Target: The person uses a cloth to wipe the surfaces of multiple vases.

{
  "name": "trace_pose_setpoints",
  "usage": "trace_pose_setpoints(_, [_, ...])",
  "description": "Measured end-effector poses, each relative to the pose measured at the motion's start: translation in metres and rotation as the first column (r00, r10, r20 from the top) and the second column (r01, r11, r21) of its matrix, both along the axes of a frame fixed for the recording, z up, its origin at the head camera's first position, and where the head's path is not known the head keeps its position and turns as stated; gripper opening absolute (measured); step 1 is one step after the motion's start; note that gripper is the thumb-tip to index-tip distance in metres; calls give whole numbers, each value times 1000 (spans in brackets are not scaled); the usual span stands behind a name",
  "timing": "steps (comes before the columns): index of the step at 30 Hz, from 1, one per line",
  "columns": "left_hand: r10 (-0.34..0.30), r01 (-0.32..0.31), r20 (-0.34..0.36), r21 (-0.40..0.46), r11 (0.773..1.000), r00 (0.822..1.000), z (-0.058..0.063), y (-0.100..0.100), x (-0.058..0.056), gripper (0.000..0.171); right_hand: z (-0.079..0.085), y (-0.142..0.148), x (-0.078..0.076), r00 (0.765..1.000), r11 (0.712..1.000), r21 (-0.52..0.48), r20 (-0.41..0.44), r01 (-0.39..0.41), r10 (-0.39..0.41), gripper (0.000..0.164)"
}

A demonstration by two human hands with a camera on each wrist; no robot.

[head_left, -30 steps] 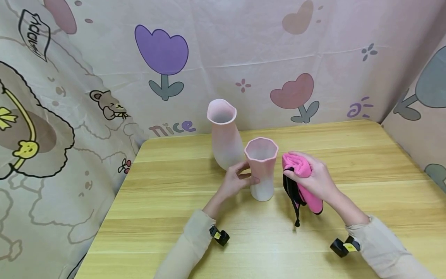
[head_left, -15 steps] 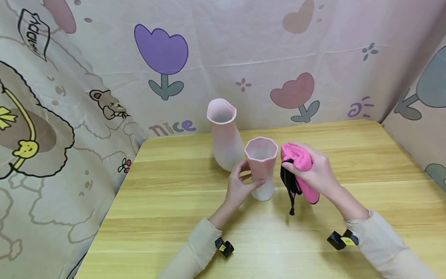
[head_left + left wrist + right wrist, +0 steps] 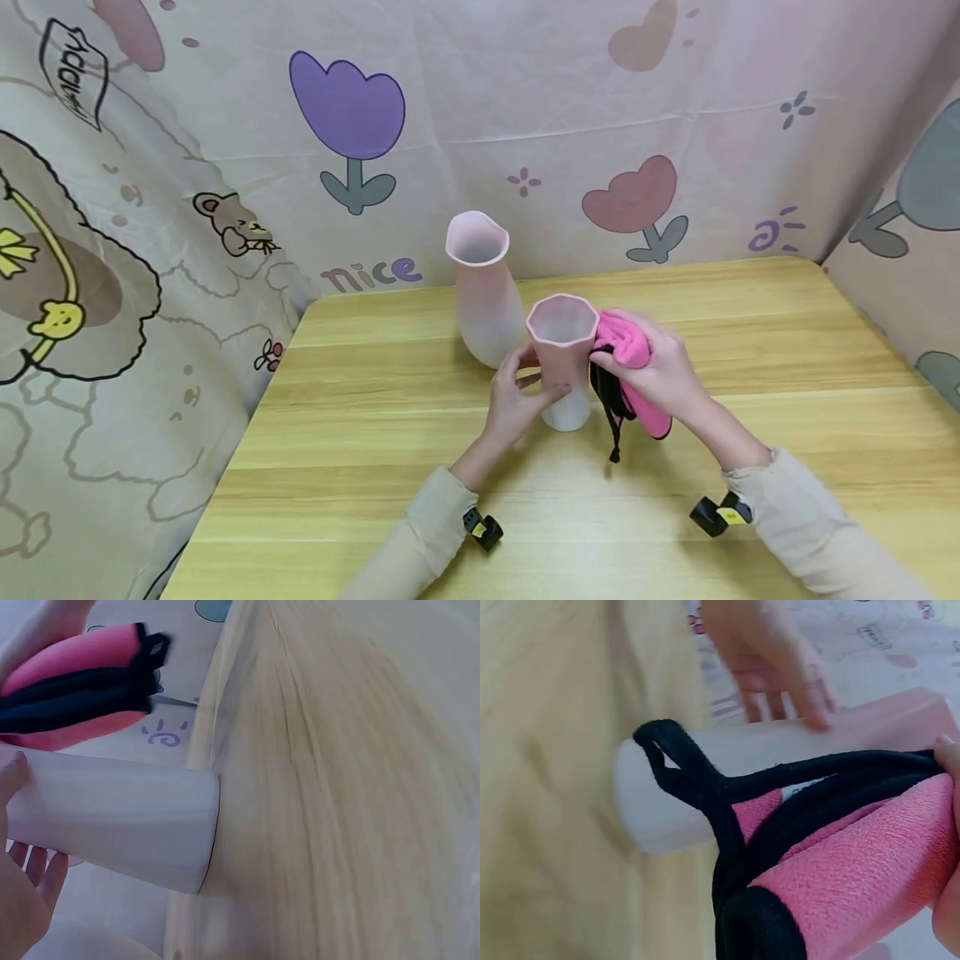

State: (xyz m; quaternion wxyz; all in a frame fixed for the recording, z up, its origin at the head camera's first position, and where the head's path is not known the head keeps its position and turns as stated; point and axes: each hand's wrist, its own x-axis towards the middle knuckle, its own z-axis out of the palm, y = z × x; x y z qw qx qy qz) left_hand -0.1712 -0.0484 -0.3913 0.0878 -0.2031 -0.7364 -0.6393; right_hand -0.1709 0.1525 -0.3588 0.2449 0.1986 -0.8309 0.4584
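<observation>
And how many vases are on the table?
2: the faceted vase between the left hand and the pink cloth, and the wavy-rimmed vase behind it, to the left.

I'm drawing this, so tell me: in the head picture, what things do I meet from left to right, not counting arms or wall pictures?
Tall vase → short vase → pink cloth → right wrist camera.

- The place is looking like a small screened corner for recording; whether it is belonging to a home or a studio, I cannot tell.
- Printed cloth (image 3: 480, 125) is hanging behind the tabletop (image 3: 337, 500) and on both sides, showing creases.
- A purple tulip (image 3: 348, 108), a little bear (image 3: 234, 225) and the word "nice" are decorating it, giving a nursery look.
- A small black camera (image 3: 482, 529) is sitting at each sleeve cuff.
</observation>
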Motion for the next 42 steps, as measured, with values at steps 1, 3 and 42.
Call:
trace_pose_setpoints(1, [1,-1,3,-1,1000,1000,0,0,0,56,-6,0,-1,1000,1000,19,9,-17,17,56])
trace_pose_setpoints(3, [4,-4,10,-5,1000,1000,0,0,0,56,-16,0,-1,999,997,57,30,-47,45,54])
trace_pose_setpoints(42, [9,-9,32,-6,1000,999,2,0,3,57,-50,6,-5,936,913,319,319,-253,147,41])
